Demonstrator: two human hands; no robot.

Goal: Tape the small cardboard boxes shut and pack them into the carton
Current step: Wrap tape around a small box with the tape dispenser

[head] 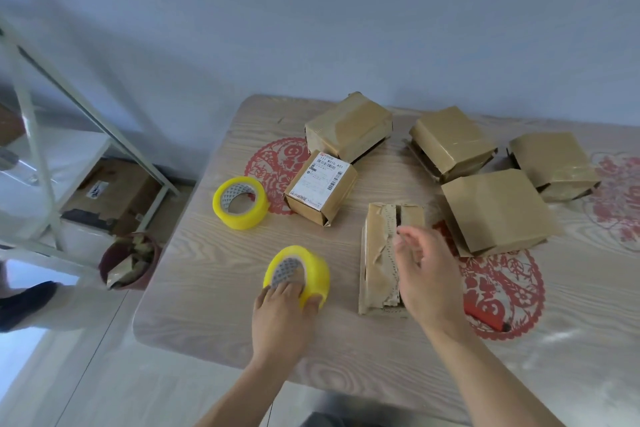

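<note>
Two tape rolls point(240, 203) left of boxes point(450, 180)

matt brown cardboard boxes point(349, 126) under glossy tape. glossy yellow plastic tape roll point(298, 274). pale wood-grain table point(194, 274), smooth.

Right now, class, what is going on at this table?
A person is working at a wooden table with small cardboard boxes. The left hand grips a yellow tape roll. The right hand hovers, fingers relaxed, over the nearest box, whose old tape is torn. A second tape roll and five more boxes lie further back. No carton is on the table.
</note>
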